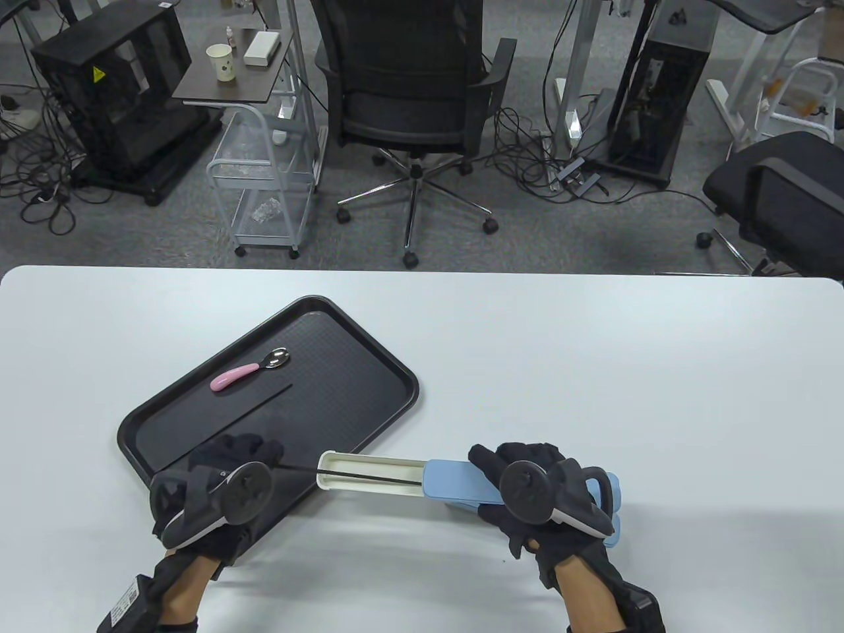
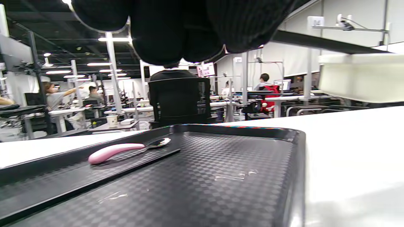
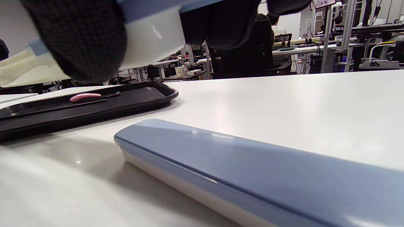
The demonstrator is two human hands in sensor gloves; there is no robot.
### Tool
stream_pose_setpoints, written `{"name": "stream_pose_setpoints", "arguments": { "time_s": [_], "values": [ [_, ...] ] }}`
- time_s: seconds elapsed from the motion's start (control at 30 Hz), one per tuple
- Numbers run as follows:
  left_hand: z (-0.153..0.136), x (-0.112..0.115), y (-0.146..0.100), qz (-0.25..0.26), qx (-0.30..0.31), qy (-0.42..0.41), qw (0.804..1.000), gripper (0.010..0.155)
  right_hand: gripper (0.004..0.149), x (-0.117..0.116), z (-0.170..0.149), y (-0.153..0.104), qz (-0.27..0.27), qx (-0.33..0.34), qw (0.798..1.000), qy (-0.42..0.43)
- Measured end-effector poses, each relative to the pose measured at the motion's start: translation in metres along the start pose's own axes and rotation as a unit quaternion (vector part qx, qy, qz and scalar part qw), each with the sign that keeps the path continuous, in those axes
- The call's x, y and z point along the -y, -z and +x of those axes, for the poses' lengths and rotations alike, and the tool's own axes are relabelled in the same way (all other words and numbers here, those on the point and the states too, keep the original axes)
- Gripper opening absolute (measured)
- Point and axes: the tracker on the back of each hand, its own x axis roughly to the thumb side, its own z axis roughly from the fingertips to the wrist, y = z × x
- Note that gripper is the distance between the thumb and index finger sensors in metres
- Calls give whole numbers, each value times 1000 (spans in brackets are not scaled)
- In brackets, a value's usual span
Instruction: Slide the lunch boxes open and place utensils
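The right hand (image 1: 541,491) grips a box (image 1: 402,476) at its blue lid (image 1: 455,476), fingers wrapped around it, holding it off the table (image 1: 593,369); the right wrist view shows it lifted above a second, closed box (image 3: 252,170) lying on the table beneath. The held box is slid open, its white tray (image 1: 369,473) sticking out toward 9 o'clock over the tray (image 1: 389,369) corner. A black chopstick (image 1: 356,472) lies along the white tray, its end reaching the left hand (image 1: 224,488), whose fingers curl in at it; whether they pinch it I cannot tell. On the tray at 11 o'clock lie a pink-handled spoon (image 1: 250,370) and, just beside it, another chopstick (image 1: 254,407).
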Motion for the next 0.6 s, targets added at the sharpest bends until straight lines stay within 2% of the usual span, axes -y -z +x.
{"name": "stream_pose_setpoints", "arguments": {
  "time_s": [0.23,0.4,0.6],
  "values": [
    [37,-5,-7,41,70,32,996,45,77,-1,9,-1,0,17,1000,4],
    [54,-8,-11,51,95,48,993,45,77,-2,14,-1,-2,25,1000,-2],
    [65,-7,-12,35,112,34,993,45,77,-2,21,-1,-5,37,999,-2]
  ]
}}
